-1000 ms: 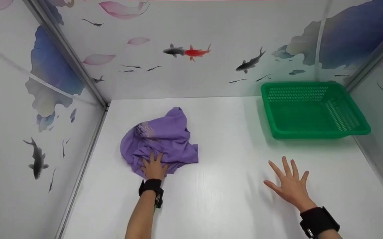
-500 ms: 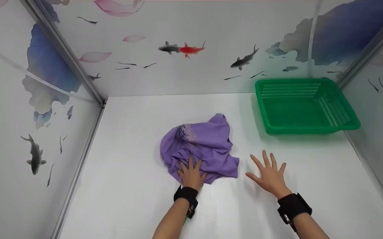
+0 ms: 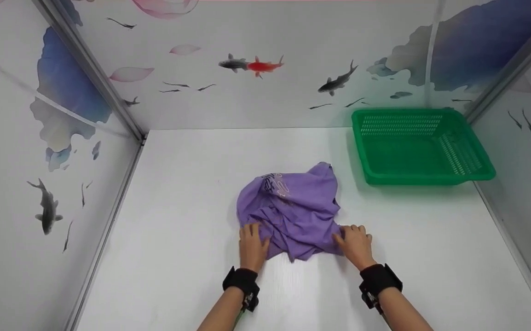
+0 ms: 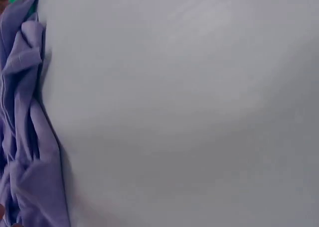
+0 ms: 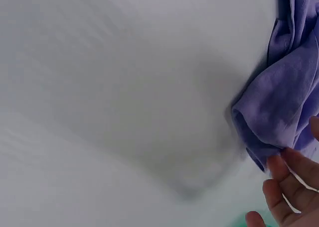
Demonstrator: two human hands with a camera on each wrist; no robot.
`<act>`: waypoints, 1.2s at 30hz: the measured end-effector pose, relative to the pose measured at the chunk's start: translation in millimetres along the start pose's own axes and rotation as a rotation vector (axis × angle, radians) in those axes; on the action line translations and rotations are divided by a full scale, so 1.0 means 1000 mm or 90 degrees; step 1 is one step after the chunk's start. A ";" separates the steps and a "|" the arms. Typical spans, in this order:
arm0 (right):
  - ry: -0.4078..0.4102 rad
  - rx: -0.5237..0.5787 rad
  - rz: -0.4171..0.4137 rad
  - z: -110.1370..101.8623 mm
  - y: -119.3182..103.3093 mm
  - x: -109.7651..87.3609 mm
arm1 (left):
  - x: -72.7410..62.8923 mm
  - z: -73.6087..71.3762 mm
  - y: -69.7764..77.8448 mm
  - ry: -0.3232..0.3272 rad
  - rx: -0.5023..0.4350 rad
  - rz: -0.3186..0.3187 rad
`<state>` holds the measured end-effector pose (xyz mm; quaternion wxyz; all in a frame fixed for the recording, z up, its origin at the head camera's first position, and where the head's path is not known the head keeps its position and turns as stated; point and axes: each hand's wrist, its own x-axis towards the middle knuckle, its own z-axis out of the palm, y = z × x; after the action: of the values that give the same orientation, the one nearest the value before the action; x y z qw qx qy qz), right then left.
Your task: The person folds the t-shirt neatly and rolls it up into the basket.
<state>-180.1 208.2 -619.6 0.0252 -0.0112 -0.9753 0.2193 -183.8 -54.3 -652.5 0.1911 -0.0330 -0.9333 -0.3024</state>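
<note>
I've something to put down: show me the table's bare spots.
The table is bare left of the purple cloth, toward the left wall; behind the cloth, to the back wall; and in front of the green basket. Crowded: the cloth's near edge, with the left hand and right hand there.

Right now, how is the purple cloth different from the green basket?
The purple cloth is crumpled and floppy-looking, but the green basket keeps a neat, straight-sided shape. The cloth has dark and pale printing; the basket has rows of little holes. The left hand and right hand are at the cloth, none at the basket. Both sit on the white table.
</note>
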 end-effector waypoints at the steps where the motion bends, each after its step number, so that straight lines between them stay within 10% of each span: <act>1: 0.000 0.003 0.011 0.001 -0.001 0.001 | 0.001 -0.003 -0.005 0.022 0.009 -0.030; 8: -0.012 0.085 0.056 0.003 -0.003 0.006 | 0.007 -0.012 -0.015 -0.017 0.027 -0.194; 14: 0.076 0.172 0.052 -0.004 0.004 0.011 | 0.010 -0.019 -0.021 -0.072 0.078 -0.202; 18: 0.135 0.194 0.075 -0.021 0.015 0.018 | 0.026 -0.041 -0.041 -0.043 -0.024 -0.188; 26: 0.205 0.196 0.081 -0.057 0.028 0.036 | 0.085 -0.097 -0.064 -0.083 -0.226 -0.011; 31: 0.242 0.211 0.113 -0.077 0.035 0.045 | 0.100 -0.123 -0.065 -0.240 -0.118 0.118; 36: 0.272 0.190 0.119 -0.093 0.048 0.047 | 0.083 -0.131 -0.079 -0.380 0.022 0.216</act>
<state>-221.1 293.2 -554.4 0.2113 -0.1437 -0.8994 0.3547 -230.3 -198.8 -567.7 -0.0425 -0.2718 -0.9341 -0.2276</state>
